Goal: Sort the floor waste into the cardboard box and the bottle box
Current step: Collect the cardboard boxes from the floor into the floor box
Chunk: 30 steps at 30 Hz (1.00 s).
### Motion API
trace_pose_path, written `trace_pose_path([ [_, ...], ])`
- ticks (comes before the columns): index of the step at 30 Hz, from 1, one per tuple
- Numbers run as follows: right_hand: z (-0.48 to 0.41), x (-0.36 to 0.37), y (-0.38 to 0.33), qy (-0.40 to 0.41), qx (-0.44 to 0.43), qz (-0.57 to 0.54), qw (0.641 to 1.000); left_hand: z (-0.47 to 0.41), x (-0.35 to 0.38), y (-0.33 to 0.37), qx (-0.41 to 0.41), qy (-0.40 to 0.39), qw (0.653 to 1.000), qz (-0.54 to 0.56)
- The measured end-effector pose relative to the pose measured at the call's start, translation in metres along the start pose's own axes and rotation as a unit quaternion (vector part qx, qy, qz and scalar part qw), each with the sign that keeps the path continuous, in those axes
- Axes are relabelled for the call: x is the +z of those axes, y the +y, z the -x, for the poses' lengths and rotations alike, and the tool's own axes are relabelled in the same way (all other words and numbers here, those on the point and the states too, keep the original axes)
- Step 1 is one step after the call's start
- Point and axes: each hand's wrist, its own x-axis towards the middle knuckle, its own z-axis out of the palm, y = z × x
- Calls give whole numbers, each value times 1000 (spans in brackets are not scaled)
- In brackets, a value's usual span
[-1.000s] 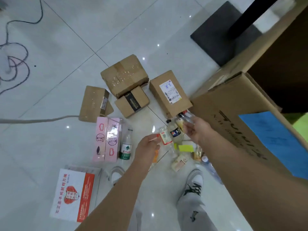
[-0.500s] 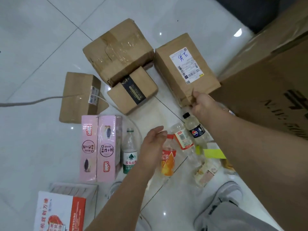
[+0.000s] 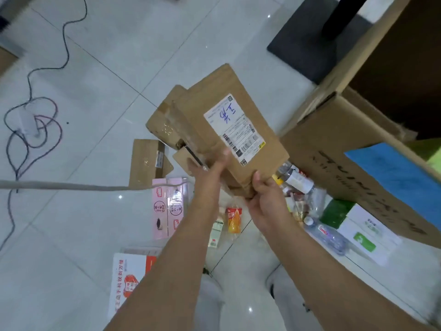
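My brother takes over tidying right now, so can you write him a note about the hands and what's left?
Left hand: open, straight fingers pressing the brown cardboard parcel with the white shipping label.
Right hand: grips that parcel's near corner, holding it off the floor.
Big open brown cardboard box: just right of the parcel.
Done: cannot tell; the box's inside is dark.
Left: this parcel, the small brown carton, pink cartons, red-and-white carton; then the orange-labelled plastic bottle and clear plastic bottle on the floor. Bottle box not spotted.
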Motion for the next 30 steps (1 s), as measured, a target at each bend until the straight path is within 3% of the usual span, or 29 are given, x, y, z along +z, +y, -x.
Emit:
trace_pose_path([
  [6,118,26,-111,-41,-63,116,990,87,36,69,91,-65,989,95],
  [11,178,19,-213,-27,-109,132,985,148,109,98,69,-159,976,129],
  [14,201,-5,-268,-9,-136,132,982,171,171,102,89,-168,975,113],
  [18,215,-54,-326,34,-201,108,973,187,255,94,93,-239,966,33],
  [23,187,-107,-361,136,-276,254,917,146,324,41,62,-202,960,-183],
  [26,149,-120,-373,163,-291,330,883,115,332,5,-42,-183,961,-204],
  [30,90,-106,-394,183,-310,404,841,121,328,0,-91,-155,965,-191],
])
